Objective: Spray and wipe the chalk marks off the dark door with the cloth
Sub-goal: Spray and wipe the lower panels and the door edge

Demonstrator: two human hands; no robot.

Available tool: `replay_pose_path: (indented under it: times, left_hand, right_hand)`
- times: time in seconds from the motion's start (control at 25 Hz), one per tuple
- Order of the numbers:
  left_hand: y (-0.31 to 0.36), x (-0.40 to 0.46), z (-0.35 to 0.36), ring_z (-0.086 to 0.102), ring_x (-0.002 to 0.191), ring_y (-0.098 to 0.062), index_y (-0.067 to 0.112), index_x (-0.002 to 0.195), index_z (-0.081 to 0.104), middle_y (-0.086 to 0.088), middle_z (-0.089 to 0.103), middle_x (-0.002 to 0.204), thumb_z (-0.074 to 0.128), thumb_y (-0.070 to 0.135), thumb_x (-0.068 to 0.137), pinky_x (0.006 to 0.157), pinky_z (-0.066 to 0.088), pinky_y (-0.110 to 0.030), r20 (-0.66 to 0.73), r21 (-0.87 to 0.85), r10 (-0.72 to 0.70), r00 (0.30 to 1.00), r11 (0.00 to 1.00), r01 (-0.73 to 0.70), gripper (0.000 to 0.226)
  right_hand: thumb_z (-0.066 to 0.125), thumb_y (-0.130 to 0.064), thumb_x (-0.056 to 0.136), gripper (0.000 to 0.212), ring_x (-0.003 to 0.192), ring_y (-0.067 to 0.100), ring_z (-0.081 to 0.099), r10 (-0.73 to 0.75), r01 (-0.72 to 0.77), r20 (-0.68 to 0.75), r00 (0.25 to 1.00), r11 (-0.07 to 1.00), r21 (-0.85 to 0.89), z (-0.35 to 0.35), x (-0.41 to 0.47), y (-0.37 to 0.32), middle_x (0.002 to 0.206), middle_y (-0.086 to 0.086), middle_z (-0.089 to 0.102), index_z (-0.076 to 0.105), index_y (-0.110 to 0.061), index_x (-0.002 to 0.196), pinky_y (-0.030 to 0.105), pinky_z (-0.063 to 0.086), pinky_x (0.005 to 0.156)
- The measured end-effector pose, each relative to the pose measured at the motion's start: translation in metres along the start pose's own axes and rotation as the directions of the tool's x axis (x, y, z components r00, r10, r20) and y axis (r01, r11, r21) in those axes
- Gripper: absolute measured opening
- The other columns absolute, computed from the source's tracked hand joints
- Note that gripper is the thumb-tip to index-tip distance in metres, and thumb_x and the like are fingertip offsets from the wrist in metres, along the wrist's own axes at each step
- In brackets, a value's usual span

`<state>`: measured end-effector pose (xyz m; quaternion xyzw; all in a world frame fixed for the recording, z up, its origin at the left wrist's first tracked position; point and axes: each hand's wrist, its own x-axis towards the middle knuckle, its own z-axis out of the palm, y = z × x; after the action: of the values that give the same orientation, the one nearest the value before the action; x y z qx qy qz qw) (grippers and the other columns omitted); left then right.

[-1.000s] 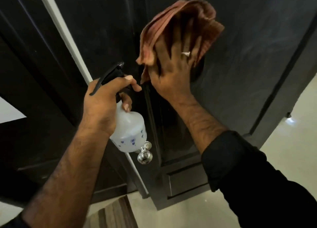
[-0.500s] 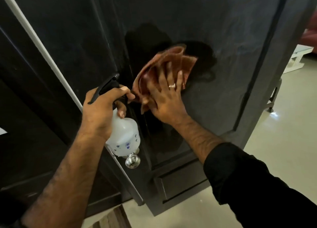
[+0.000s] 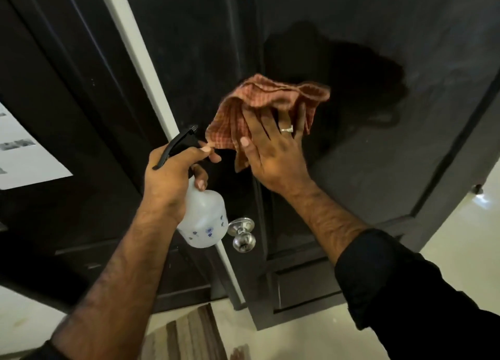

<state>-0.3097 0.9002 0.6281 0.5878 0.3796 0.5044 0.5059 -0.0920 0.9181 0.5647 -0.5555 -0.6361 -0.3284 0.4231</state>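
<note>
A: Entry, head view. Right hand [image 3: 273,154] lies flat on the checked red cloth [image 3: 259,108], fingers spread and straight, pressing it against the dark door [image 3: 365,35]. A ring [image 3: 286,129] shows on one finger. The fingertips run under a fold of the cloth, so their ends are hidden.

B: And the left?

A: Left hand [image 3: 173,178] is curled round the neck of the spray bottle [image 3: 204,221], forefinger over the top by the black trigger head [image 3: 178,144]. The nozzle end is dark against a dark door — I cannot make out its opening. The bottle body is translucent white with small blue marks near the base, too small to read as a pattern.

B: Chalk marks?

A: Cannot tell. Above and to the right of the cloth there is a darker, wet-looking patch [image 3: 338,70] on the panel; the rest of the panel looks faintly hazy, and no distinct lines can be picked out.

B: Anything else in frame?

A: A metal door knob [image 3: 242,236] just beside the bottle's base. A white strip [image 3: 151,89] runs along the door's edge. At far left a white sheet [image 3: 24,156] with blurred print — illegible, cut off by the frame. A striped mat [image 3: 186,335] lies on the pale floor, partly covered by the left forearm.
</note>
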Motion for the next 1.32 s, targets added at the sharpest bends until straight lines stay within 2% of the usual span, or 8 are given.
replay_pose_path:
  times: [0.4,0.6,0.68,0.72,0.84,1.04,1.2,1.32]
  left_hand:
    - [-0.026,0.001,-0.040,0.049,0.049,-0.022,0.008,0.095,0.076,-0.022,0.077,0.098,0.069,0.011,0.093,0.057,0.047,-0.029,0.026,0.019,0.017,1.000,1.000,-0.017,0.008]
    - [-0.107,-0.023,-0.060,0.048,0.048,-0.024,0.003,0.097,0.074,-0.025,0.075,0.095,0.071,0.011,0.097,0.054,0.045,-0.031,0.203,0.080,-0.140,0.969,0.989,0.126,0.009]
    - [-0.141,-0.035,-0.067,0.047,0.048,-0.023,-0.001,0.096,0.074,-0.025,0.075,0.092,0.071,0.006,0.097,0.055,0.042,-0.033,0.251,0.105,-0.228,0.941,0.973,0.208,0.007]
    - [-0.155,-0.041,-0.070,0.047,0.047,-0.022,-0.003,0.096,0.073,-0.026,0.075,0.090,0.070,0.003,0.097,0.055,0.042,-0.032,0.290,0.116,-0.258,0.921,0.965,0.234,0.007]
    - [-0.187,-0.056,-0.074,0.050,0.046,-0.014,-0.005,0.092,0.074,-0.024,0.074,0.080,0.076,0.007,0.092,0.051,0.041,-0.026,0.438,0.137,-0.288,0.852,0.958,0.253,0.012]
    - [-0.229,-0.064,-0.085,0.068,0.059,-0.023,0.011,0.075,0.074,-0.007,0.070,0.065,0.078,0.024,0.088,0.056,0.056,-0.044,0.702,0.327,-0.273,0.658,0.944,0.043,0.018]
    - [-0.246,-0.059,-0.110,0.064,0.057,-0.025,0.018,0.068,0.069,-0.003,0.067,0.062,0.077,0.032,0.085,0.057,0.056,-0.046,0.713,0.418,-0.387,0.584,0.904,0.089,0.023]
    - [-0.239,-0.042,-0.127,0.062,0.058,-0.012,0.023,0.077,0.076,0.003,0.070,0.066,0.079,0.019,0.094,0.058,0.051,-0.033,0.661,0.329,-0.450,0.601,0.893,0.306,0.018]
  right_hand:
    - [0.062,-0.039,0.101,0.060,0.147,0.047,0.042,-0.010,0.011,-0.078,0.997,1.000,0.014,0.004,0.047,-0.023,0.155,0.028,0.051,0.056,-0.008,0.152,0.048,-0.001,0.129]
    - [0.057,-0.005,0.097,0.039,0.125,0.030,0.059,0.011,-0.079,0.352,0.936,0.981,0.178,-0.009,-0.130,-0.003,0.135,0.009,0.066,0.069,-0.013,0.133,0.056,0.049,0.105]
    - [0.050,-0.006,0.109,0.035,0.128,0.024,0.065,0.318,-0.535,0.500,0.806,0.752,0.384,-0.024,-0.178,-0.021,0.137,0.005,0.069,0.067,-0.012,0.140,0.047,0.054,0.107]
    - [0.051,-0.009,0.112,0.033,0.126,0.025,0.068,0.518,-0.800,0.610,0.600,0.393,0.453,-0.031,-0.196,-0.036,0.136,0.005,0.071,0.065,-0.014,0.142,0.045,0.057,0.105]
    - [0.049,-0.005,0.107,0.032,0.121,0.041,0.070,0.646,-0.770,0.763,-0.015,-0.494,0.403,-0.049,-0.239,-0.084,0.116,0.011,0.078,0.078,-0.014,0.120,0.045,0.064,0.089]
    - [0.045,-0.023,0.110,0.041,0.106,0.037,0.076,0.605,-0.486,0.772,-0.194,-0.743,0.460,-0.039,-0.238,-0.151,0.122,0.020,0.075,0.082,-0.007,0.109,0.050,0.066,0.082]
    - [0.090,-0.034,0.074,0.043,0.093,0.034,0.069,0.730,-0.523,0.620,-0.289,-0.662,0.536,-0.016,-0.236,-0.193,0.103,0.018,0.074,0.079,-0.002,0.100,0.042,0.058,0.084]
    - [0.051,-0.014,0.108,0.017,0.077,0.019,0.061,0.896,-0.604,0.364,-0.256,-0.442,0.663,-0.006,-0.228,-0.193,0.082,0.001,0.069,0.066,-0.008,0.103,0.029,0.054,0.072]
